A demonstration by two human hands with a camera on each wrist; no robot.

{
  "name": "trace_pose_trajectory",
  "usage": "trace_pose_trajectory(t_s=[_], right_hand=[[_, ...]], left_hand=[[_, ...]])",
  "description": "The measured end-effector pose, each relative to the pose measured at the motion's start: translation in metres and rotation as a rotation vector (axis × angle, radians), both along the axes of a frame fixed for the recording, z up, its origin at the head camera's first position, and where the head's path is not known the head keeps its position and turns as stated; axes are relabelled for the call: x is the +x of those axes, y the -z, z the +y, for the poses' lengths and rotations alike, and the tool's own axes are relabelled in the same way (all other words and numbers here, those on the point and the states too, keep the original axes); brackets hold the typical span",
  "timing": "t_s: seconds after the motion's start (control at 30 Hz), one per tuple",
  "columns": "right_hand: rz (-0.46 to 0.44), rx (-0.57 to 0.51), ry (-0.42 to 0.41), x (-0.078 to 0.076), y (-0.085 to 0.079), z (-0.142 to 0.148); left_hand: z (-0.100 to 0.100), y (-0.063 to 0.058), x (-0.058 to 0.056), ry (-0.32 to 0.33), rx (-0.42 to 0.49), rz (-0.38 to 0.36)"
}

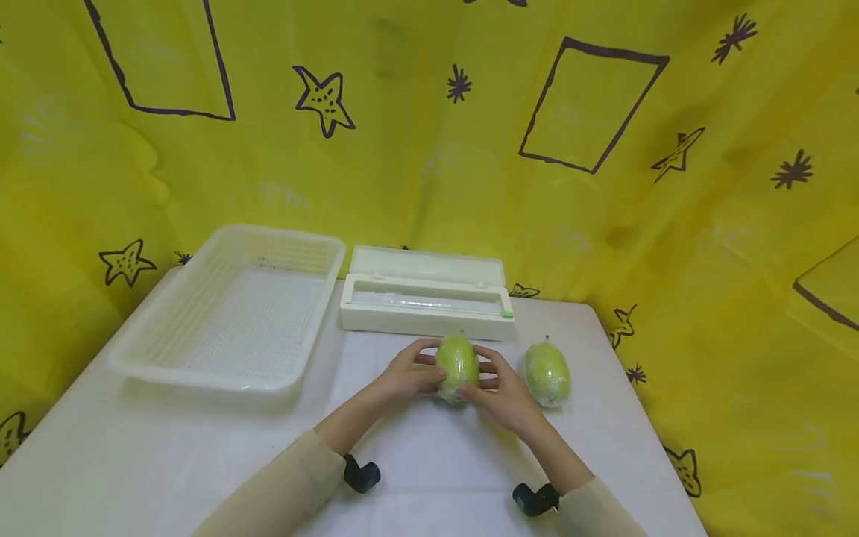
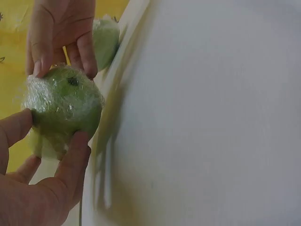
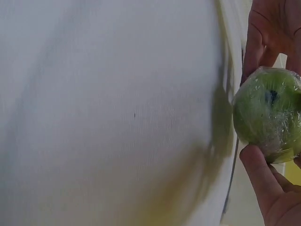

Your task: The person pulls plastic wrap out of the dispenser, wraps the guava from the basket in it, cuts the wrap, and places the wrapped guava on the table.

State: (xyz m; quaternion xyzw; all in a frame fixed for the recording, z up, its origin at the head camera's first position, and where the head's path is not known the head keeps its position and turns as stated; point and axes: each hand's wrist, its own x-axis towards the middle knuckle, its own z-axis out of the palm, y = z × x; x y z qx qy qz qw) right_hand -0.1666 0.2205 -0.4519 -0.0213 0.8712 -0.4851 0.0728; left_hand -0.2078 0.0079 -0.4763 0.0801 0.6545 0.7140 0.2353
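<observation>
A green pear point(image 1: 458, 365) wrapped in clear film is held between both hands above the white table. My left hand point(image 1: 408, 371) grips it from the left with thumb and fingers, and my right hand point(image 1: 508, 395) grips it from the right. Crinkled film covers the pear's dark blossom end in the left wrist view, where the pear point(image 2: 66, 106) faces the camera. Right of my right hand, a second film-wrapped pear point(image 1: 546, 373) stands on the table, stem up.
Behind the hands sits a white cling film box point(image 1: 426, 322) with its lid raised and a roll point(image 1: 429, 300) inside. A white plastic basket point(image 1: 310, 328) stands at the left. The yellow patterned curtain point(image 1: 403, 171) hangs behind the table point(image 1: 443, 462).
</observation>
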Motion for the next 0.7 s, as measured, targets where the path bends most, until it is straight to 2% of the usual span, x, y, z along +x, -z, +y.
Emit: trace_pose_trajectory(t_s=[0.2,0.5,0.57,0.7], right_hand=[[0.047,0.121,-0.029,-0.002,0.000,0.010],[0.082,0.181,-0.036,-0.004,0.002,0.015],[0.080,0.201,-0.034,-0.003,0.002,0.016],[0.086,0.269,-0.042,0.003,0.002,0.020]], left_hand=[[0.022,0.011,0.001,-0.039,-0.010,-0.011],[0.038,0.023,0.000,-0.086,0.016,-0.024],[0.037,0.023,0.002,-0.071,-0.044,0.007],[0.023,0.018,0.010,-0.013,-0.234,0.147]])
